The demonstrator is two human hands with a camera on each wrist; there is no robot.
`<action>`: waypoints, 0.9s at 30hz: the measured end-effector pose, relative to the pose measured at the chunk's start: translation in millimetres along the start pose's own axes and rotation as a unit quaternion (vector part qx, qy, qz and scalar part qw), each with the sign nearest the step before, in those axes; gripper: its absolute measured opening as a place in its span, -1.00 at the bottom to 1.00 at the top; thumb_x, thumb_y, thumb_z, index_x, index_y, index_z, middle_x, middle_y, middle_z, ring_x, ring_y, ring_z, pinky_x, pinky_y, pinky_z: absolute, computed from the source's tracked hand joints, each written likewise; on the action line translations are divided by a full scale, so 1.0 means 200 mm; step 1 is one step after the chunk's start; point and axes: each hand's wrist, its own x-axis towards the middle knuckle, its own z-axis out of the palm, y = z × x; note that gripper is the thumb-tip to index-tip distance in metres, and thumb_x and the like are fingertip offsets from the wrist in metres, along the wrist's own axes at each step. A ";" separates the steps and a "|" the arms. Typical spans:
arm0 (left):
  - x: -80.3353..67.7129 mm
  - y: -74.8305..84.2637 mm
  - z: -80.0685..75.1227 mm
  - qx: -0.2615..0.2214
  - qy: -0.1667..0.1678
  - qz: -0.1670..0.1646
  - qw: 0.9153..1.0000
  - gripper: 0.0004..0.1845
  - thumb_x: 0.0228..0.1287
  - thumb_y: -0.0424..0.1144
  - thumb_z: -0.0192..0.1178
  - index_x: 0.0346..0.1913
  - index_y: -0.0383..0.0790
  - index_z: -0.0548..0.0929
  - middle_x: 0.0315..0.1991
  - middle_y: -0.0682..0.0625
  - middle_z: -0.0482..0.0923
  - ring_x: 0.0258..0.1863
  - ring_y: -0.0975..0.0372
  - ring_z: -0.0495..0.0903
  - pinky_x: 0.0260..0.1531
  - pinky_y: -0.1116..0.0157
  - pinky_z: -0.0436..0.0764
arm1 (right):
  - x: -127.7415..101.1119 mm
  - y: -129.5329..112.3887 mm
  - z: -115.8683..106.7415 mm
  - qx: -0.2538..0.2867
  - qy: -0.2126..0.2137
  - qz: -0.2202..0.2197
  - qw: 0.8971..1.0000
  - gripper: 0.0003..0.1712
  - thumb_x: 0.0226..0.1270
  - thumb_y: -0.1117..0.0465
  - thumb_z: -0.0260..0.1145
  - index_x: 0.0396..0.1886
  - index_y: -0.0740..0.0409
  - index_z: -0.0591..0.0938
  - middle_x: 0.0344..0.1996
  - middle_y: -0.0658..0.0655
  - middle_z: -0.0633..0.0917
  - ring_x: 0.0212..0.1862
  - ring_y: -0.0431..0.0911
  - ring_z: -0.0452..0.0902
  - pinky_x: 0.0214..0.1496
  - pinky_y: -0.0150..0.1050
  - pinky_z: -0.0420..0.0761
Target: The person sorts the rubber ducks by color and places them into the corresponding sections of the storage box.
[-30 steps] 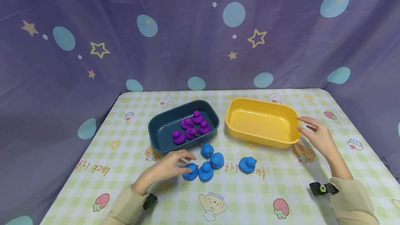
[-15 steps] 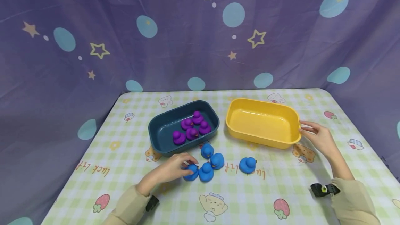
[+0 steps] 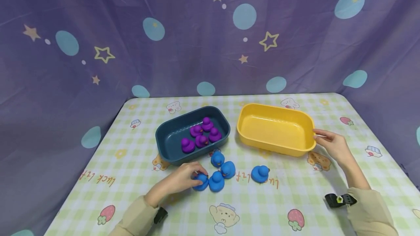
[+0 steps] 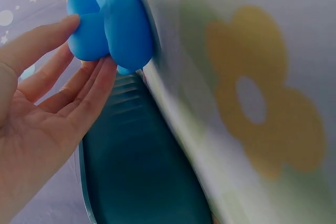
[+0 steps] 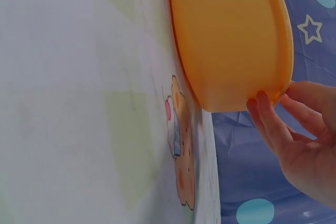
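Observation:
My left hand [image 3: 196, 177] pinches the leftmost blue duck [image 3: 201, 183] of a cluster on the table, just in front of the dark blue tub [image 3: 170, 136]. In the left wrist view the thumb and fingers [image 4: 86, 85] close round that blue duck [image 4: 113, 27]. Three more blue ducks [image 3: 217, 181] sit right beside it, and another blue duck [image 3: 260, 173] stands apart to the right. My right hand [image 3: 316, 134] grips the right end of the yellow tub [image 3: 275, 145], which holds nothing. The right wrist view shows fingers [image 5: 265, 116] on the outer wall of the yellow tub [image 5: 231, 40].
Several purple ducks [image 3: 201, 134] lie inside the dark blue tub. The checked tablecloth [image 3: 269, 207] carries cartoon prints. A purple curtain [image 3: 197, 39] with stars and dots hangs behind and round the table's sides.
My left fingers closed over the leftmost blue duck. My right hand came down and in from above the yellow tub's right end onto its rim.

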 end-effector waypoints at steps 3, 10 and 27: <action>0.00 0.00 0.00 0.006 0.002 0.007 1.000 -0.78 0.01 -0.39 0.25 -0.21 -0.26 0.61 -0.27 0.03 0.54 -0.30 0.25 0.52 -0.28 0.40 0.54 | 0.00 -0.01 0.00 0.002 -0.001 0.010 1.000 -0.24 0.07 -0.29 0.13 0.13 0.14 0.45 -0.30 -0.29 0.56 -0.31 -0.51 0.48 -0.30 -0.59 0.48; 0.01 0.01 -0.02 0.010 0.019 0.014 1.000 -0.79 -0.03 -0.39 0.24 -0.24 -0.26 0.62 -0.29 0.04 0.53 -0.31 0.28 0.51 -0.28 0.39 0.54 | -0.01 0.00 0.00 0.009 -0.003 0.020 1.000 -0.25 0.08 -0.28 0.13 0.15 0.11 0.43 -0.25 -0.28 0.54 -0.30 -0.50 0.48 -0.29 -0.57 0.50; 0.05 0.06 -0.10 0.020 0.055 0.027 0.998 -0.77 -0.08 -0.39 0.22 -0.25 -0.25 0.62 -0.33 0.09 0.51 -0.32 0.31 0.50 -0.26 0.38 0.55 | 0.02 0.05 0.02 -0.008 0.004 0.028 1.000 -0.27 0.13 -0.26 0.09 0.17 0.10 0.41 0.03 0.19 0.49 -0.29 -0.53 0.45 -0.28 -0.59 0.49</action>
